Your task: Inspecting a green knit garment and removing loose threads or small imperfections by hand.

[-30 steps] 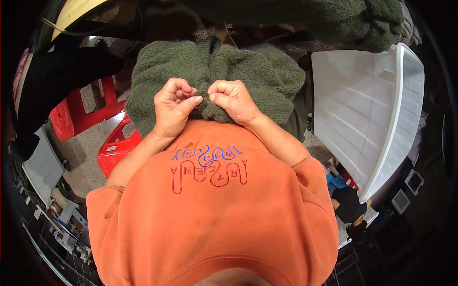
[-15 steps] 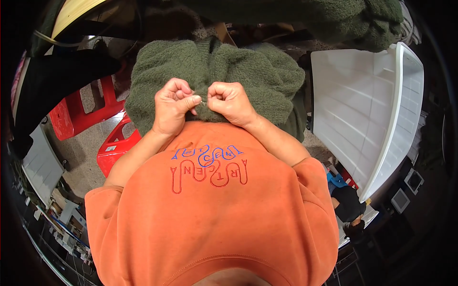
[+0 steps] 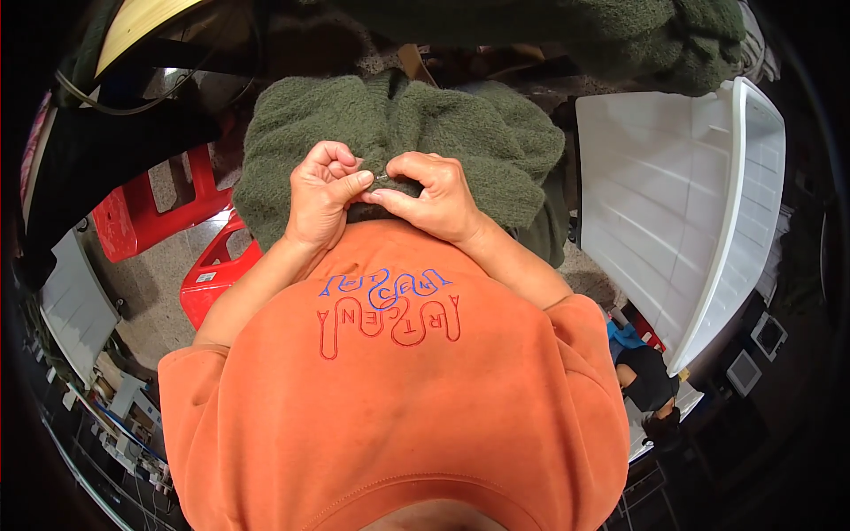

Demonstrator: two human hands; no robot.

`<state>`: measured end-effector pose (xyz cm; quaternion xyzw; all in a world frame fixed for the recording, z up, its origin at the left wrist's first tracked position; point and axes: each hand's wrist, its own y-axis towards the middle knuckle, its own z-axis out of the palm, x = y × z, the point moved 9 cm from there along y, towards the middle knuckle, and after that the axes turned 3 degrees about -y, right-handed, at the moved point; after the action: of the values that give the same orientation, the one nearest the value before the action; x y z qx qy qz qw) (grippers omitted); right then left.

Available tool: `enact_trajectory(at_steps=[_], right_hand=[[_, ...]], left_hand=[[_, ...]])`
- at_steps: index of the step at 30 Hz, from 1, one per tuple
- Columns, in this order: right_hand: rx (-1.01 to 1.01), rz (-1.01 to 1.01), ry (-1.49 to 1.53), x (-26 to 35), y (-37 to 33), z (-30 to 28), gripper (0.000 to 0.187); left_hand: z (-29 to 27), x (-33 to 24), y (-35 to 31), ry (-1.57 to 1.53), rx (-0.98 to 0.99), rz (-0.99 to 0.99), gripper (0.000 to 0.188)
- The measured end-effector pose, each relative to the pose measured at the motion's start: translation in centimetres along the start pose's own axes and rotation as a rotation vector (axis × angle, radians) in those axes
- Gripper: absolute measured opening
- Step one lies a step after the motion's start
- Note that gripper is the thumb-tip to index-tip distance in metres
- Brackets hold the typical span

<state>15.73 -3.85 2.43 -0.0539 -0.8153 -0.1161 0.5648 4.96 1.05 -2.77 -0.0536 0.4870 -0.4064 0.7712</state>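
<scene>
A fuzzy dark green knit garment [image 3: 478, 133] lies bunched across my lap. At its near edge, my left hand [image 3: 323, 190] is closed, its thumb and fingertips pinching the knit. My right hand [image 3: 434, 199] meets it from the right, index finger curled and thumb reaching across to the left fingertips, with a fold of the knit between them. A tiny pale glint shows at the fingertips, too small to name. The fingers partly hide the gripped edge.
Red plastic stools [image 3: 159, 208] stand to the left. On the right is a large white plastic bin [image 3: 655, 195]. More green knit [image 3: 646, 40] is heaped at the far side. A person in black [image 3: 646, 376] is at the lower right.
My right hand has opened from a tight pinch, its thumb stretching left to the left fingertips. The left hand stays nearly in place.
</scene>
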Motion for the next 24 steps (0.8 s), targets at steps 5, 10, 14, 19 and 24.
enact_trajectory(at_steps=[5, 10, 14, 19, 24], right_hand=[[0.006, 0.068, -0.096, -1.1, -0.4, 0.4, 0.011], [-0.026, -0.19, -0.407, 1.6, -0.2, 0.4, 0.011], [-0.063, -0.362, -0.536, 3.0, -0.3, 0.9, 0.015], [-0.014, -0.419, -0.587, 3.5, -0.4, 1.5, 0.014], [-0.006, -0.439, -0.606, 3.5, -0.6, 1.7, 0.011]], left_hand=[[0.2, 0.0, 0.1, 0.084, 0.003, -0.037, 0.017], [0.1, -0.4, 0.0, 0.391, -0.041, -0.039, 0.018], [0.1, -0.6, -0.1, 0.367, -0.083, -0.049, 0.017], [-0.3, -0.7, 0.0, 0.419, -0.062, 0.008, 0.012], [-0.6, -0.5, 0.3, 0.416, -0.06, 0.022, 0.012]])
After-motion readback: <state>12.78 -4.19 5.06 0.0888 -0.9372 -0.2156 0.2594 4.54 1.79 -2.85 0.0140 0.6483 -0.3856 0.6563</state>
